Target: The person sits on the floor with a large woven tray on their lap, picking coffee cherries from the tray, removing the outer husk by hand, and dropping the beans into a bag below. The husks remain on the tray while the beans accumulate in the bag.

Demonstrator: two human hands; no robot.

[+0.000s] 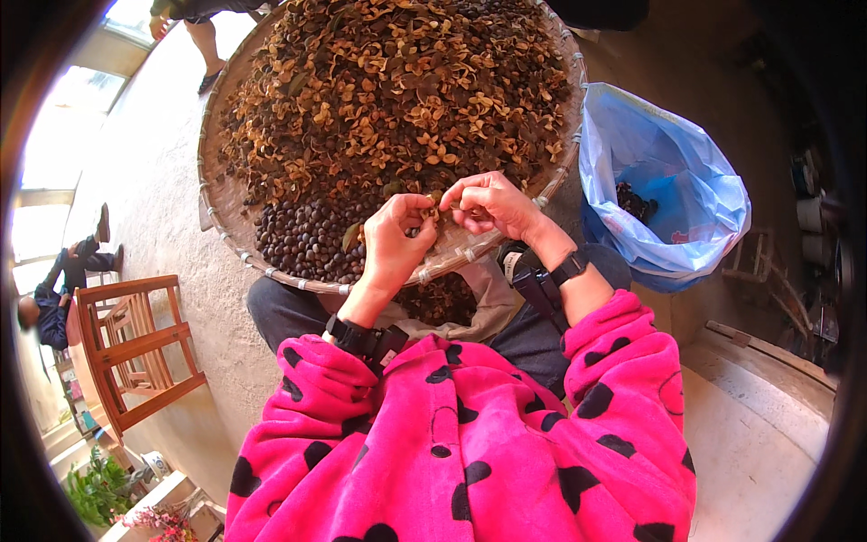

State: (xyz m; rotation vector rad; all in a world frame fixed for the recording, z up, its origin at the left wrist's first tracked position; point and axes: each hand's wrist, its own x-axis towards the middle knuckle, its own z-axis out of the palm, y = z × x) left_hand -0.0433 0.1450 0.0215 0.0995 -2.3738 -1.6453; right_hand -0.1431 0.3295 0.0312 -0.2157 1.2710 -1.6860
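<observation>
A round woven bamboo tray [227, 238] lies before me, heaped with brown dried husks [399, 95]. Dark round seeds [305, 237] are gathered at its near left side. Over the near edge, my left hand [399, 234] pinches a small yellowish husk [431, 206] between thumb and fingertips. My right hand [491, 203] is just to the right, its bent fingers close to that husk; a small piece seems to be between its thumb and forefinger, partly hidden. Below the tray's near rim, an open cloth sack [491, 291] between my knees holds more dark husks [440, 298].
A blue plastic woven bag [691, 176] with some dark bits inside stands open right of the tray. A wooden chair [145, 345] is at left. One person's leg [203, 44] shows beyond the tray, and another person [54, 311] sits far left. Potted plants [98, 488] are lower left.
</observation>
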